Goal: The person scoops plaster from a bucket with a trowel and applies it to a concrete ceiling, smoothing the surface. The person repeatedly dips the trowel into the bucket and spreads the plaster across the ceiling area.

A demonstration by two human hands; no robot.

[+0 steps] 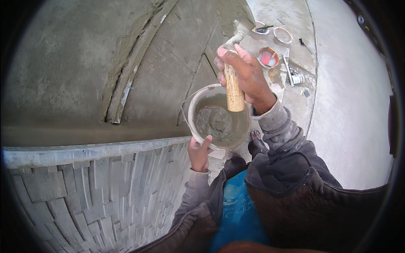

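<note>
My right hand [247, 74] is wrapped round the wooden handle of a trowel [235, 95], whose blade, smeared with grey mortar, is raised at the top of the view against the wall side. Below it, my left hand [199, 154] grips the near rim of a white bucket [192, 111], thumb over the edge. Wet grey mortar [215, 122] lies in the bucket, with a ringed hollow in its middle. The bucket's wire handle hangs at its left side. To the left rises a wall [156, 80] coated in damp grey plaster.
A straight strip [126, 84] stands on the plastered wall. Under it runs a ledge [84, 154] above grey stone cladding [105, 194]. On the floor stand a tub with tools [260, 30], a pale bucket [282, 36], a bucket holding something pink [267, 57] and a small can [297, 79].
</note>
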